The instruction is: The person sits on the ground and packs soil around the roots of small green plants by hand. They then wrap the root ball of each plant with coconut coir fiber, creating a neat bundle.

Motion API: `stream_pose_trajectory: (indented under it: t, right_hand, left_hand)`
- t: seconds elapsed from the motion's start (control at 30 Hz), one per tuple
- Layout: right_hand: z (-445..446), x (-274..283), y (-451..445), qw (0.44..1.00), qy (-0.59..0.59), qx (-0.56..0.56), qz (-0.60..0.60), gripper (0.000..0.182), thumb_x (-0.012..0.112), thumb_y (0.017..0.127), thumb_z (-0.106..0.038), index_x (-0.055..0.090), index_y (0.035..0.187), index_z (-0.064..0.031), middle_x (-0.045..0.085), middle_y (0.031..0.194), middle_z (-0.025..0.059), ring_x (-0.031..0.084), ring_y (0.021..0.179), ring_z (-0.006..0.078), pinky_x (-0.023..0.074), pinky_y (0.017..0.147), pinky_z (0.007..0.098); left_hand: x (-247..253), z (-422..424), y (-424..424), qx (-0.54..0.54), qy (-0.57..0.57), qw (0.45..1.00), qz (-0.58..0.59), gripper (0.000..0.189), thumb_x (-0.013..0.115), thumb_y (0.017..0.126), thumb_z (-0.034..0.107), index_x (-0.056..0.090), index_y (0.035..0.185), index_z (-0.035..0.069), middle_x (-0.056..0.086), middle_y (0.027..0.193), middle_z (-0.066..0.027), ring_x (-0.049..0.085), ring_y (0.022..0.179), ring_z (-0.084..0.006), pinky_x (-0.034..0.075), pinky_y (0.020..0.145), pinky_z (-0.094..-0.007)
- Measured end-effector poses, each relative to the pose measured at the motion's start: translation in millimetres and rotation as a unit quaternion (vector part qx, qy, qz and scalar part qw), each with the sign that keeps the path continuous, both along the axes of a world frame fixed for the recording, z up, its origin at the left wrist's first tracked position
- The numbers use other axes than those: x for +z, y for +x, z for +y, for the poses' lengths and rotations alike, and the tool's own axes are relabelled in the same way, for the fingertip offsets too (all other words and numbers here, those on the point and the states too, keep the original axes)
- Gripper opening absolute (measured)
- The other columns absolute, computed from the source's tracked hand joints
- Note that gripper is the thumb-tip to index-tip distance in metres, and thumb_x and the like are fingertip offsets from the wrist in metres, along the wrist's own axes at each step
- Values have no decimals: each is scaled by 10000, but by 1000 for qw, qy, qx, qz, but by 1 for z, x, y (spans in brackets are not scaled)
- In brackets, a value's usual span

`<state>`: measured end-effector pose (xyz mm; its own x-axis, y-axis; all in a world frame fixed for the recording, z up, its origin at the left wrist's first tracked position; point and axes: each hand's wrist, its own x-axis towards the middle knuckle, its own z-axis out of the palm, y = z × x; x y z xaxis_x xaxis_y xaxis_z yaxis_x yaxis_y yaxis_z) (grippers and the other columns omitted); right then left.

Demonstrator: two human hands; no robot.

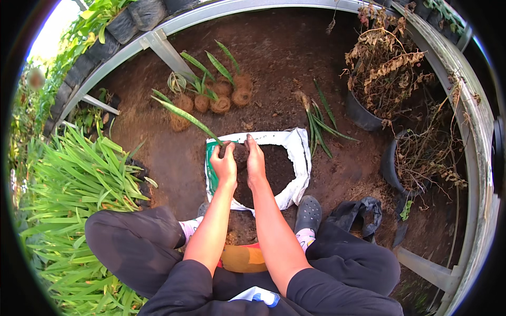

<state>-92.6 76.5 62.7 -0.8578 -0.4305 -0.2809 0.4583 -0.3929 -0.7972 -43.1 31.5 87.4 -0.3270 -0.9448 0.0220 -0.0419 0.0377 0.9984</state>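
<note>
A white and green plastic sack (302, 158), its upper side cut away, lies before me with dark soil (272, 170) inside. Over its far left part, my left hand (224, 162) holds the base of a long snake plant leaf (185, 114) that points up and to the left. My right hand (255, 160) faces it across a small gap, fingers extended and cupped around what looks like dark soil at the leaf's base. Beyond the sack stand several fibre-wrapped balls (220, 104) bearing snake plant leaves. Loose snake plant leaves (316, 126) with a rooted base lie to the right of the sack.
Black pots (361, 114) of dried plants stand at the right. Black plastic (357, 213) lies near my right knee, and dense green leafy plants (91, 177) fill the left side. A metal frame (221, 12) curves around the ground. My clogs (309, 213) flank the sack.
</note>
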Motion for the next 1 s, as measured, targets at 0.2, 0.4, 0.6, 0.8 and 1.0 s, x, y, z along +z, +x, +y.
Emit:
stream_pose_trajectory:
  t: [0.2, 0.4, 0.6, 0.8, 1.0]
  right_hand:
    - [22, -4, -3, 939, -163, 142, -267, 616, 447, 1061, -555, 644, 1284, -15, 698, 1213, 144, 680, 1091, 272, 525, 1005, 431]
    - [36, -43, -7, 941, -166, 90, -280, 374, 528, 1052, -378, 691, 1117, -47, 710, 1021, 98, 708, 890, 235, 602, 805, 389]
    - [40, -50, -1, 941, -160, 127, -271, 309, 576, 1029, -337, 702, 1090, -61, 720, 972, 75, 706, 853, 219, 603, 784, 373]
    - [53, -50, -18, 935, -165, 132, -285, 347, 522, 1046, -355, 689, 1113, -59, 723, 1053, 94, 711, 947, 237, 589, 874, 400]
    - [50, -59, -15, 939, -137, 124, -291, 425, 510, 1063, -441, 690, 1146, -65, 716, 1096, 110, 701, 999, 241, 568, 911, 407]
  left_hand:
    - [2, 24, 9, -42, -235, 967, -85, 251, 770, 823, 126, 694, 1018, -12, 708, 970, -159, 708, 933, -317, 536, 859, -399]
    - [-16, 49, 2, -49, -351, 932, -79, 297, 769, 788, 102, 674, 1042, -18, 681, 1090, -176, 679, 1002, -377, 537, 888, -457]
    - [-21, 50, 10, -36, -364, 927, -87, 294, 769, 785, 107, 673, 1032, -20, 680, 1096, -179, 662, 1029, -387, 521, 920, -471]
    - [-18, 39, 6, -125, -354, 921, -103, 340, 778, 795, 130, 681, 1086, -17, 678, 1161, -180, 645, 1080, -383, 503, 954, -470]
    - [-19, 41, 10, -170, -247, 953, -47, 207, 720, 833, 61, 716, 1025, -17, 726, 1028, -156, 714, 954, -309, 546, 869, -393]
